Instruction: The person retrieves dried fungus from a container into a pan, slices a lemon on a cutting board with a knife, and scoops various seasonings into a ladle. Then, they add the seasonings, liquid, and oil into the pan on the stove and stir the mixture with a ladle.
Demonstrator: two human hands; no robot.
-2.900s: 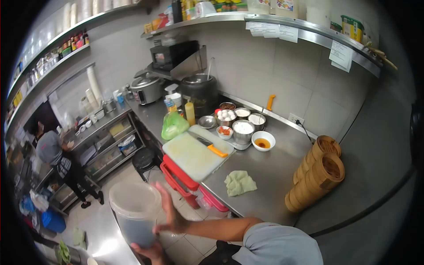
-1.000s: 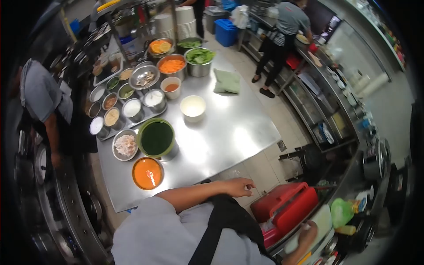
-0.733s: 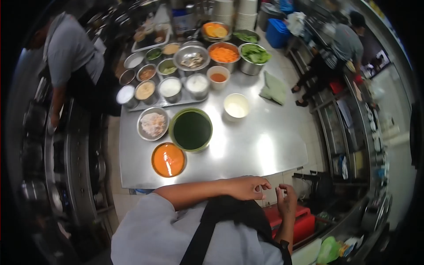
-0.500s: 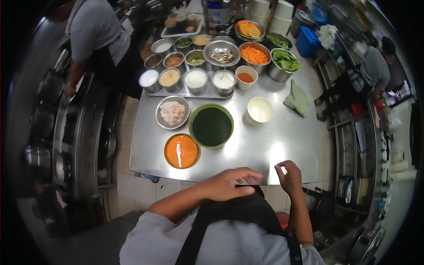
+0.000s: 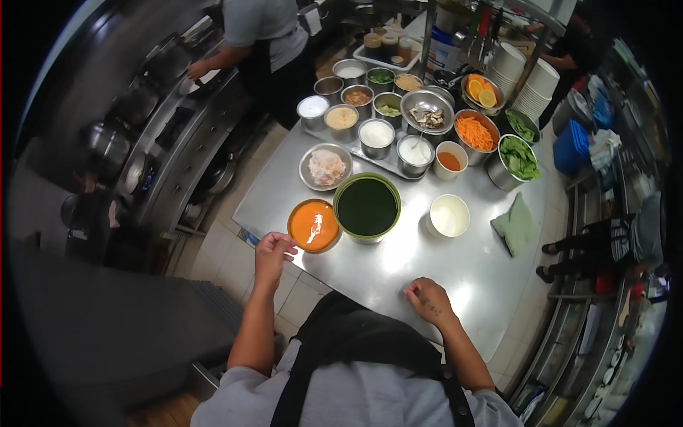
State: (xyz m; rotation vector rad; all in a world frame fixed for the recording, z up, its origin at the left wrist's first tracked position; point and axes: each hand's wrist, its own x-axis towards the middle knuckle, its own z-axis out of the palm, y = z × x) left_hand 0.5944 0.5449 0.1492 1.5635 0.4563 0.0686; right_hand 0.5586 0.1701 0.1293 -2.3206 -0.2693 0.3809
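Observation:
My left hand (image 5: 274, 257) is beside the bowl of orange liquid (image 5: 313, 225), its fingers loosely bent and apart, holding nothing I can see. Whether its fingertips touch the rim I cannot tell. Lower right, my right hand (image 5: 430, 302) is over the steel table's near edge with its fingers curled in and nothing visible in them. Behind the orange bowl stands a green-rimmed tub of dark green liquid (image 5: 368, 206). A metal bowl of pale pinkish raw-looking food (image 5: 326, 166) is at its far left. To its right is a white paper bowl (image 5: 449, 216).
Metal tubs hold shredded carrot (image 5: 475, 133), leafy greens (image 5: 519, 158) and white powder (image 5: 313, 107). A bowl of sliced mushroom-like pieces (image 5: 427, 112) sits above them. A green cloth (image 5: 515, 225) lies on the right. Another person (image 5: 274, 43) works at the left counter.
My left hand has moved left from near the right hand to the orange liquid's bowl. My right hand's fingers have curled in. The head view has turned and tilted, shifting the whole scene.

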